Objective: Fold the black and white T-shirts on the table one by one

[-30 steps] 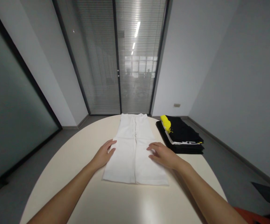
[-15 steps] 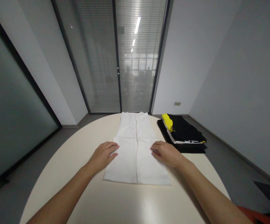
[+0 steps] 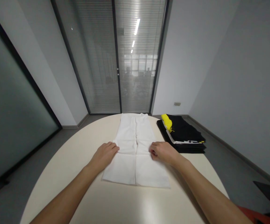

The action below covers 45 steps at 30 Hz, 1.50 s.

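Observation:
A white garment, folded into a long strip, lies flat on the round cream table and reaches to its far edge. My left hand rests on the garment's left edge about halfway along, with the fingers curled together onto the cloth. My right hand sits on the right edge opposite, its fingertips pinched on the fabric. A faint crease runs across the garment between the two hands.
A stack of folded black clothes with a yellow patch lies on the table's far right. Glass doors with blinds stand behind the table. A red-orange seat edge shows at the lower right.
Both hands have gone from lying flat with fingers stretched out to curling their fingers onto the garment's side edges. The left hand has shifted slightly toward the cloth.

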Motion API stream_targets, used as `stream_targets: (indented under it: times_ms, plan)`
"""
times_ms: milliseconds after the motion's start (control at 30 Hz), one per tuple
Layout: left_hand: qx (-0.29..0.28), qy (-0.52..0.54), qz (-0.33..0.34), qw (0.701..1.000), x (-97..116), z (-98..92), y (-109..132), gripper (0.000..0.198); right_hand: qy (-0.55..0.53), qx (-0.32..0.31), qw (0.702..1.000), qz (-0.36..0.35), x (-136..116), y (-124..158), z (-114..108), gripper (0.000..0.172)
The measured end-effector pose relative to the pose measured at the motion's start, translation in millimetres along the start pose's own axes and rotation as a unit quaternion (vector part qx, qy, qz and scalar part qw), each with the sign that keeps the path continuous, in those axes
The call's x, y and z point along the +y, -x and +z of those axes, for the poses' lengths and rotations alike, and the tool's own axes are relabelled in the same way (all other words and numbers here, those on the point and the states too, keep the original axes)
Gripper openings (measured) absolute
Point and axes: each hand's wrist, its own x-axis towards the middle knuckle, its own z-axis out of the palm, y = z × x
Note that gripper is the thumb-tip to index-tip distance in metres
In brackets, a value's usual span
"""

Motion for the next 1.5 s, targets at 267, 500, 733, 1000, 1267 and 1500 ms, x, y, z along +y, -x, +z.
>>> stream_targets:
  times_ms: [267, 500, 733, 1000, 1267, 1500]
  plan:
    - [-0.128, 0.147, 0.045, 0.98, 20, -47.9, 31, 0.021, -0.222, -0.14, 0.965, 0.026, -14, 29, -17, 0.011]
    - [-0.165, 0.236, -0.031, 0.957, 16, -46.1, 35, 0.016, -0.275, -0.185, 0.943, 0.032, -17, 35, -20, 0.016]
    - [-0.159, 0.272, -0.057, 0.948, 12, -41.4, 32, 0.018, -0.274, -0.216, 0.931, -0.108, -79, 34, -25, 0.026]
    - [-0.161, 0.269, -0.065, 0.947, 13, -37.9, 31, 0.011, -0.183, -0.255, 0.933, -0.178, -123, 38, -13, 0.031]
    - [-0.151, 0.281, -0.049, 0.947, 12, -37.1, 31, 0.014, -0.234, -0.209, 0.93, -0.192, -119, 35, -12, 0.029]
    - [-0.125, 0.429, -0.022, 0.894, -4, -33.8, 35, 0.058, -0.412, -0.086, 0.906, -0.051, -76, 22, -18, 0.017]
